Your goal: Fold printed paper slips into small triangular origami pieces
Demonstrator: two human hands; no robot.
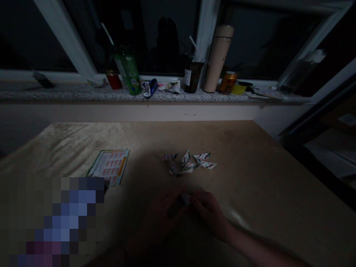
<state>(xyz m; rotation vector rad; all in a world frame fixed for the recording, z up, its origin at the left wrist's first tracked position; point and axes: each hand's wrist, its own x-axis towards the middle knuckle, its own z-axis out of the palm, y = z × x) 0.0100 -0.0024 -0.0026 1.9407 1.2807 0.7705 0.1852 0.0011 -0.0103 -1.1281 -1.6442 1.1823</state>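
Note:
Low in the view, over the tabletop, my two hands meet around a small folded piece of paper (185,198), dim in the shadow. My right hand (208,208) pinches its right side between thumb and fingers. My left hand (164,209) curls around the left side, its thumb and fingertips against the paper. Just beyond my hands lie several folded paper pieces (187,163) with printed patterns, bunched together. To the left is a flat printed sheet or stack (111,165) with red number blocks.
A brown table (250,178) spans the view. On the speckled windowsill (164,97) stand a green container (128,72), a dark cup with a straw (192,76), a tall pink flask (218,59), an orange can (228,82) and a blue wrapper (150,88). A pixelated patch covers the lower left.

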